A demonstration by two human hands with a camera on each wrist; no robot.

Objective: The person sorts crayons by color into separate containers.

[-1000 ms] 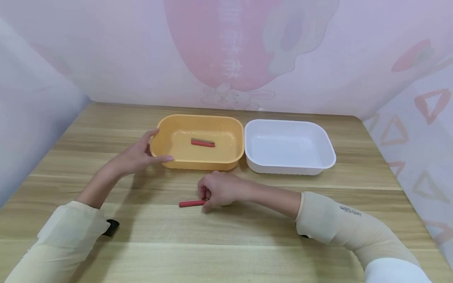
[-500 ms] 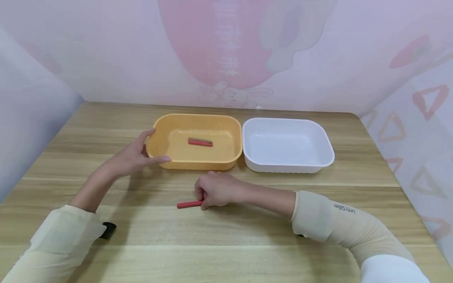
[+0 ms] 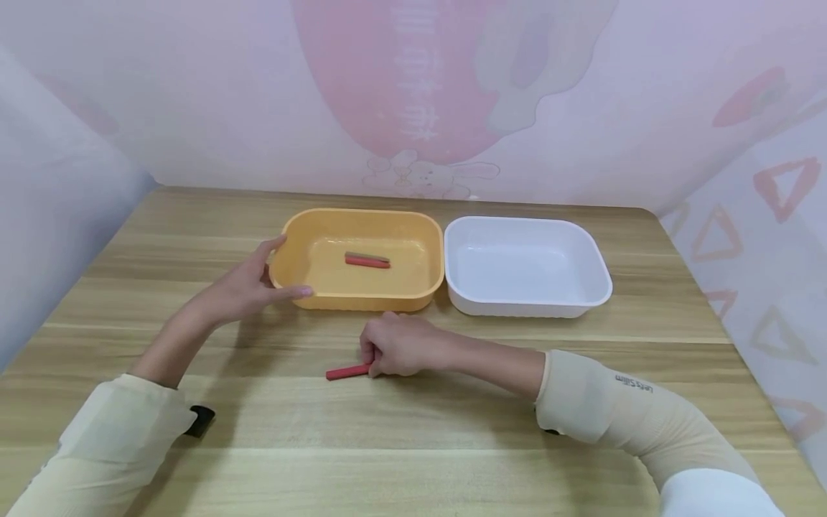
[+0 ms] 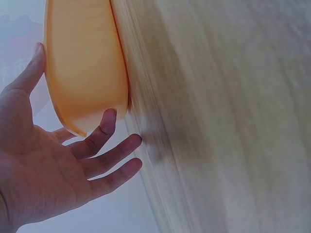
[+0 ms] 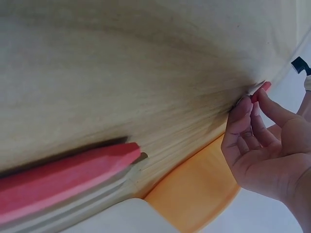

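Note:
My right hand (image 3: 373, 365) lies curled on the wooden table (image 3: 413, 431) just in front of the orange tray (image 3: 423, 287). It pinches the right end of a red stick (image 3: 347, 372) that lies flat on the wood. In the right wrist view the fingertips (image 5: 241, 108) close on the stick's tip (image 5: 261, 90). My left hand (image 3: 271, 276) rests open against the orange tray's left end, thumb along its front wall. The left wrist view shows the palm (image 4: 53, 170) beside the tray (image 4: 82, 63). Inside the tray lie two sticks (image 3: 367, 260), one red and one brownish.
An empty white tray (image 3: 594, 276) stands right of the orange one, almost touching it. Pink and white curtain walls close in the table at the back and both sides. A blurred red bar (image 5: 63, 177) fills the near corner of the right wrist view.
Both hands stay where they were. The right thumb has drawn in closer to the stick's end.

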